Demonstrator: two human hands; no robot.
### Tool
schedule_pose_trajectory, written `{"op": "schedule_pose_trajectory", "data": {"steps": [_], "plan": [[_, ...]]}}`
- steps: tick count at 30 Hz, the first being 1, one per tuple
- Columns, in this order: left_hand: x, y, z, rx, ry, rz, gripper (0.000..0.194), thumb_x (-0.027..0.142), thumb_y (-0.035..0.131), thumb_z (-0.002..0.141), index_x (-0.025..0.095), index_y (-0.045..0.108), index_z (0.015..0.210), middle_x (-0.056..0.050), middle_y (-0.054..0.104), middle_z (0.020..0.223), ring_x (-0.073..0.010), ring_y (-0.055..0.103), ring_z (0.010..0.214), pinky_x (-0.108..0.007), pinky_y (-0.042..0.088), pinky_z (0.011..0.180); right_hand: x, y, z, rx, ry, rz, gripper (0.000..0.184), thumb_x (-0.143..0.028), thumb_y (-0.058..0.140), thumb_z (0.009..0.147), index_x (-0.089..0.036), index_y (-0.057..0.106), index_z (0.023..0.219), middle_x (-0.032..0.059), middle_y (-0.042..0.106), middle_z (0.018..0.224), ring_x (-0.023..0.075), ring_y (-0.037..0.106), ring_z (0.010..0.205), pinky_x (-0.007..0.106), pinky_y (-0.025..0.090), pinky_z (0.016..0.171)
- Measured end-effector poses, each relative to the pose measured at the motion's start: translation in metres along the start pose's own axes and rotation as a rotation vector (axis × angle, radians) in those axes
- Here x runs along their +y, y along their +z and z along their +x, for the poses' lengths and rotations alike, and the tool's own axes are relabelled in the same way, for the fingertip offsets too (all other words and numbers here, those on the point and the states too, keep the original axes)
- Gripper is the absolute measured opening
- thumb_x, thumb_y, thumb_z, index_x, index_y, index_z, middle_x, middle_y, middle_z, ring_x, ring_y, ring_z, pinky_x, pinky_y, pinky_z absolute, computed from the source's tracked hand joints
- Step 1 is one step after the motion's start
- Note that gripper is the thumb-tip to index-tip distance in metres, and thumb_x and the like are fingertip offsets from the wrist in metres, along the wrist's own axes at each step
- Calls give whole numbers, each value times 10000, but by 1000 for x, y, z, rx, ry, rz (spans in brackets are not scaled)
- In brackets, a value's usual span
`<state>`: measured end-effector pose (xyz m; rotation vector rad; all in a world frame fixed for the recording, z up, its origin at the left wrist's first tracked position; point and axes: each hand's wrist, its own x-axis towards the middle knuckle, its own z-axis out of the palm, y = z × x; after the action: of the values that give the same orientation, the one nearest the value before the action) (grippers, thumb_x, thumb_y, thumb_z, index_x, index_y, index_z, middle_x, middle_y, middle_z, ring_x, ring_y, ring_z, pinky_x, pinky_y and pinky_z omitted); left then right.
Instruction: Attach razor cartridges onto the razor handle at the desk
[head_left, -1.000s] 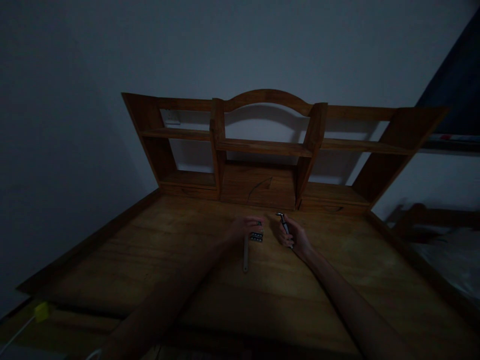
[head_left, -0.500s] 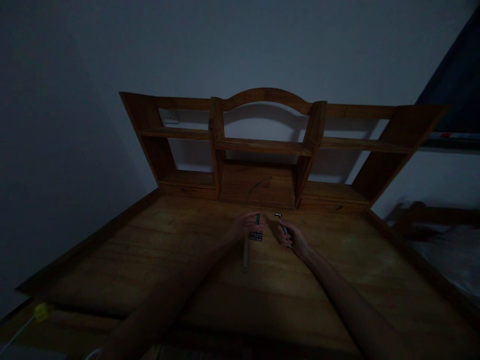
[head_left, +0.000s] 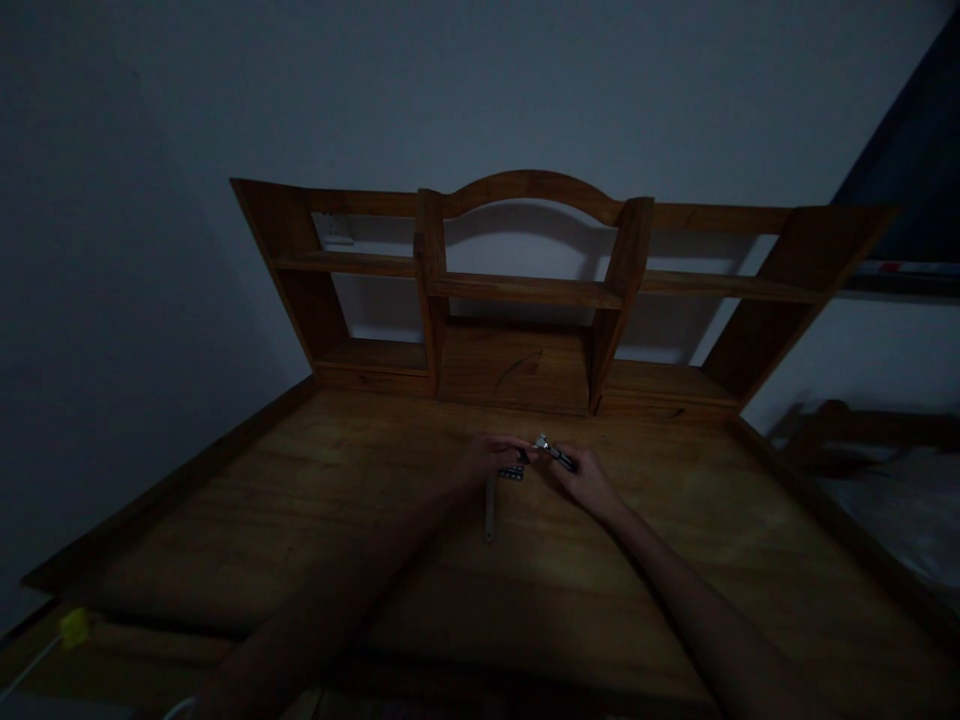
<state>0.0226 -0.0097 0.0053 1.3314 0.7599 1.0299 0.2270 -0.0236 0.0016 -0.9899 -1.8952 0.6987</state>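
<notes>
Head view: toward the back edge of the surface, the right hand grips a silver-headed tool; a bump could dislodge the small dark piece the left hand pinches.

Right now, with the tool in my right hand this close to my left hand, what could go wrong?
The tool in your right hand has its metal end right by your left hand, so a slip might pinch or nick a finger. The small dark piece in your left hand could drop onto the table. The light is dim, so you might misjudge how close things are.
</notes>
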Motion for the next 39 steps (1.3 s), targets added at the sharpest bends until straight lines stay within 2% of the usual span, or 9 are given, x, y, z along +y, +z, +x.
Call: {"op": "schedule_pose_trajectory", "data": {"steps": [4, 7, 13, 17, 21, 24, 28, 35, 39], "plan": [[0, -1, -1, -7, -26, -8, 415, 368, 752, 668, 136, 709, 1009, -110, 716, 991, -258, 664, 927, -383, 486, 881, -5, 1, -2, -108, -41, -30, 197, -272, 529, 842, -165, 677, 766, -15, 578, 635, 126, 466, 556, 222, 311, 528], [1, -2, -1, -80, -30, -55, 439, 331, 724, 700, 128, 681, 1086, -131, 689, 1077, -286, 619, 1040, -394, 449, 935, -9, 0, -3, -168, -54, -107, 177, -242, 520, 835, -163, 674, 800, -3, 630, 713, 138, 523, 602, 227, 356, 579], [3, 0, 0, -191, -91, -203, 459, 312, 690, 731, 138, 641, 1153, -158, 594, 1247, -304, 524, 1186, -396, 393, 1001, -10, -4, -2, -205, -36, -253, 202, -233, 481, 844, -168, 670, 875, 14, 668, 799, 154, 581, 664, 234, 386, 636], [3, 1, -2, -140, -110, -197, 468, 329, 706, 741, 133, 627, 1159, -168, 616, 1211, -276, 568, 1139, -374, 411, 984, -10, -4, -3, -205, -44, -295, 202, -247, 474, 853, -171, 661, 859, 16, 663, 779, 148, 579, 657, 226, 377, 615], [1, -1, 0, -62, -94, -185, 593, 358, 748, 700, 156, 568, 1228, -170, 662, 1126, -273, 638, 1016, -390, 480, 888, -11, -3, -3, -204, -43, -326, 200, -240, 474, 848, -165, 645, 776, 9, 644, 703, 132, 550, 596, 219, 355, 578], [-2, -3, 3, -20, -92, -147, 578, 398, 750, 689, 140, 595, 1183, -176, 668, 1107, -269, 665, 935, -392, 516, 820, -12, -3, -3, -213, -59, -323, 178, -206, 476, 835, -172, 648, 803, 12, 665, 760, 134, 571, 632, 215, 361, 595], [1, -3, 1, -15, -87, -76, 492, 464, 705, 718, 126, 656, 1072, -162, 669, 1108, -269, 658, 947, -395, 538, 794, -11, -3, -4, -216, -73, -374, 161, -188, 486, 821, -179, 646, 811, 21, 670, 786, 145, 585, 662, 219, 366, 609], [-1, -2, 2, 10, -109, -64, 504, 450, 741, 683, 145, 653, 1074, -135, 697, 1033, -250, 677, 867, -397, 556, 752, -12, -3, -4, -233, -61, -396, 206, -243, 453, 871, -184, 651, 862, 35, 678, 808, 163, 597, 692, 228, 382, 633], [-5, -5, 5, -19, -117, -101, 447, 471, 722, 693, 120, 697, 968, -141, 709, 991, -257, 681, 869, -389, 534, 811, -13, -5, -3, -251, -50, -374, 241, -281, 441, 895, -182, 656, 850, 35, 676, 796, 161, 595, 674, 229, 382, 624]]}}
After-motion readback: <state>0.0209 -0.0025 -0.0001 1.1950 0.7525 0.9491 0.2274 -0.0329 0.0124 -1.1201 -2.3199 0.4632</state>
